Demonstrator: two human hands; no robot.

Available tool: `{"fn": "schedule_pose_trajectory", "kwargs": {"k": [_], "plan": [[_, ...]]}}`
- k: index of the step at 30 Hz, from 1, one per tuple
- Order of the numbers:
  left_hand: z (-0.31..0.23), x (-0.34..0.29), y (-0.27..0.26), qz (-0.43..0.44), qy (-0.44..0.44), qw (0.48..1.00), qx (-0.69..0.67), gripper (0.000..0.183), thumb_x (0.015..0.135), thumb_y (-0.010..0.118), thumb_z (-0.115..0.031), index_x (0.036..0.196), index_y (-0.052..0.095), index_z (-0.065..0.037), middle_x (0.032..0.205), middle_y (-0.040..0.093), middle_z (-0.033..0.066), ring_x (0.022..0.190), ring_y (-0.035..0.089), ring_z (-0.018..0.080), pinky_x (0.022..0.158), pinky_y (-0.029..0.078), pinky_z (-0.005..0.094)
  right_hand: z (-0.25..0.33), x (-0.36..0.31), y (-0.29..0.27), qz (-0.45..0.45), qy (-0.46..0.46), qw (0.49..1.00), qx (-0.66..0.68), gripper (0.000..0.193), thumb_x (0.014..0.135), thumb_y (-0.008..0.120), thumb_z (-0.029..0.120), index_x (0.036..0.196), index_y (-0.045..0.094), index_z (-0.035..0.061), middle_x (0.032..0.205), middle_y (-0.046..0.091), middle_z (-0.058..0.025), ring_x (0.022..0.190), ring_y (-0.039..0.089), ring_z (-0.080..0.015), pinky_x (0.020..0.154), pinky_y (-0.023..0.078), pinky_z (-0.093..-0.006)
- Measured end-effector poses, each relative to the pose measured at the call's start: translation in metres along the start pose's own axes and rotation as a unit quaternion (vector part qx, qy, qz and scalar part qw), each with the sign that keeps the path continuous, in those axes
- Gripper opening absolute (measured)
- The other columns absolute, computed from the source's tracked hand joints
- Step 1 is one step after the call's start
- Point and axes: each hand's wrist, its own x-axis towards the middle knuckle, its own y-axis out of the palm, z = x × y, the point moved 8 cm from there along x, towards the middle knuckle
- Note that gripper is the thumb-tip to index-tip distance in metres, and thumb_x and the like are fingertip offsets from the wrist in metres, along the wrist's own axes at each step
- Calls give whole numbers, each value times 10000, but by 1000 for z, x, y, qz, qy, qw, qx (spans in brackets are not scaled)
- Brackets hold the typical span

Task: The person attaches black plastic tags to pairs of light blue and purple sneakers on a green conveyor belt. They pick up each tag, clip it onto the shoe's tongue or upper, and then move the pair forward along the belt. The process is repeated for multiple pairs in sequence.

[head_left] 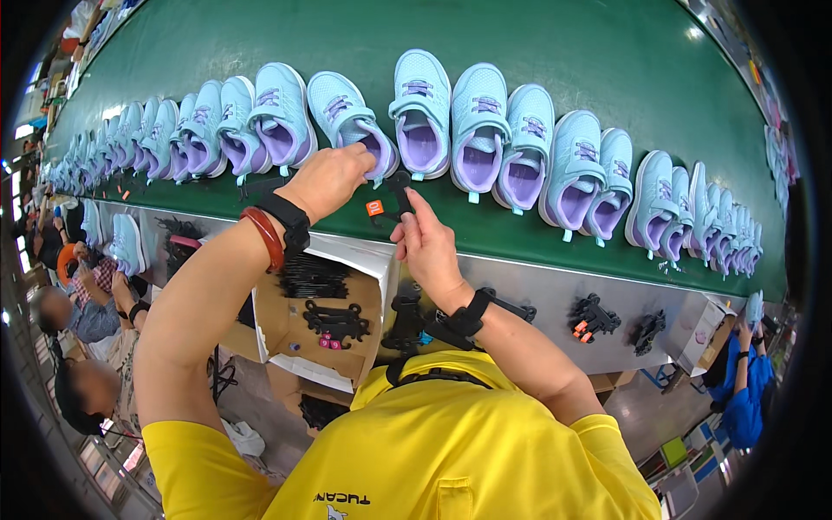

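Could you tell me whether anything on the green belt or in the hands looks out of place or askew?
Nothing stands out. The light blue shoes lie in one row along the green belt, leaning at varied angles. The left hand touches one shoe, and the right hand holds a black plastic hanger.

shoes (451, 130) in a row on surface (520, 52) ahead of me | my hanger (394, 201) before them | box (334, 312) below, left of my chest
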Motion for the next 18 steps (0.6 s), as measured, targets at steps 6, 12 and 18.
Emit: {"fn": "schedule_pose_trajectory", "kwargs": {"k": [6,12,18], "plan": [[0,0,1,-4,-2,1000,-8,130,752,633,-62,854,558,-31,869,572,134,772,603,361,651,489,451,-1,1,-1,4,22,999,37,376,957,453,86,1332,445,57,656,582,-53,485,532,-122,488,460,-282],[0,0,1,0,-5,1000,3,135,759,631,-65,868,559,-34,867,567,130,772,602,354,649,489,442,-3,2,1,25,3,1000,13,374,956,461,85,1330,447,62,654,575,-58,482,524,-116,492,462,-278],[-1,0,1,3,-5,1000,9,155,748,646,-57,874,557,-36,867,567,122,771,601,348,649,490,432,3,9,-3,24,-14,1000,9,375,956,462,89,1329,445,60,659,579,-66,488,536,-130,503,467,-285]]}}
